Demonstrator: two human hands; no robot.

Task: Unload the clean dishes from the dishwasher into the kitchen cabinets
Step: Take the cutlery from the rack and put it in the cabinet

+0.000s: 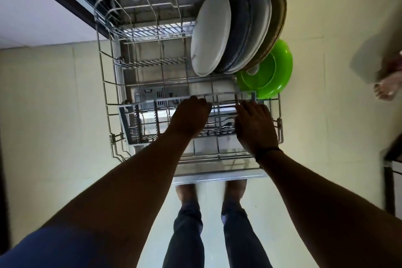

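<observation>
In the pulled-out rack [104,85], plates [211,32] are standing on edge beside a green bowl [276,67]. Left hand [191,115] and right hand [254,124] are gripping the cutlery basket [139,124], lying long across the front.

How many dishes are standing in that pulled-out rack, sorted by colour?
White plates: 2
Dark blue plate: 1
Brown plate: 1
Green bowl: 1
Total: 5

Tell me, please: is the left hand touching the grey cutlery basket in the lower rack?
Touching. The head view shows the left hand with its fingers curled over the top rail of the cutlery basket, no gap visible.
</observation>
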